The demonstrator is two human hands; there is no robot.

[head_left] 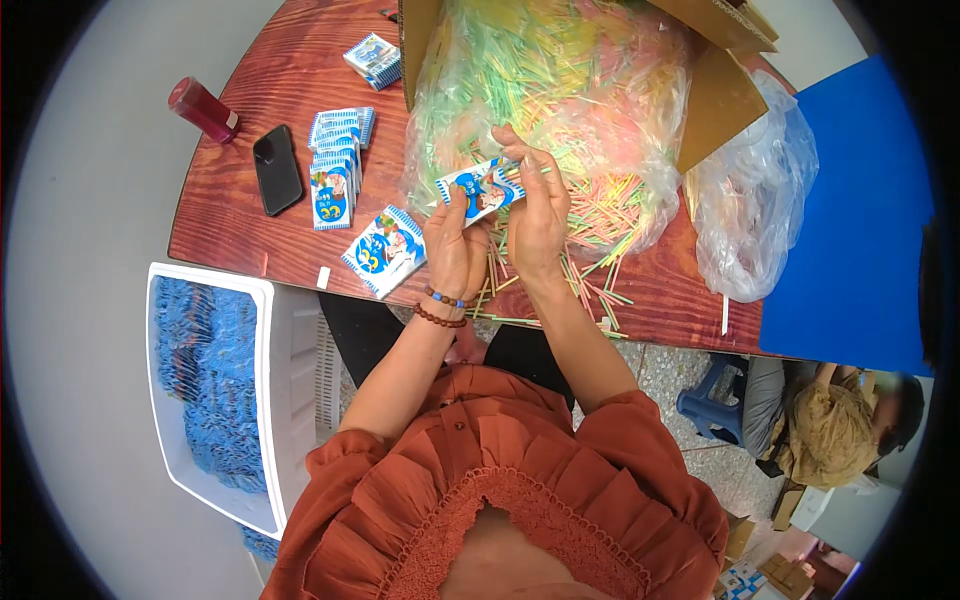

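Between both hands I hold a small blue-and-white printed packet (pixel 478 192) over the table's front edge. My left hand (pixel 458 245) is closed on its left end, thumb on top. My right hand (pixel 540 205) has its fingers curled round the right end; whether a stick is also in them I cannot make out. Just beyond lies a clear plastic liner (pixel 430 130) full of thin pastel sticks (pixel 600 215), green, yellow and pink, some spilled toward the edge. Flat to the left of my left wrist is another printed packet (pixel 385 250).
Overlapping packets (pixel 335 185) and a small packet stack (pixel 373 60) lie left of the cardboard box (pixel 725 115). Nearby are a black phone (pixel 278 170) and a red bottle (pixel 205 110). A white bin (pixel 270 400) holds blue pieces. Crumpled plastic (pixel 750 200) lies right; another person (pixel 830 425) sits beyond.
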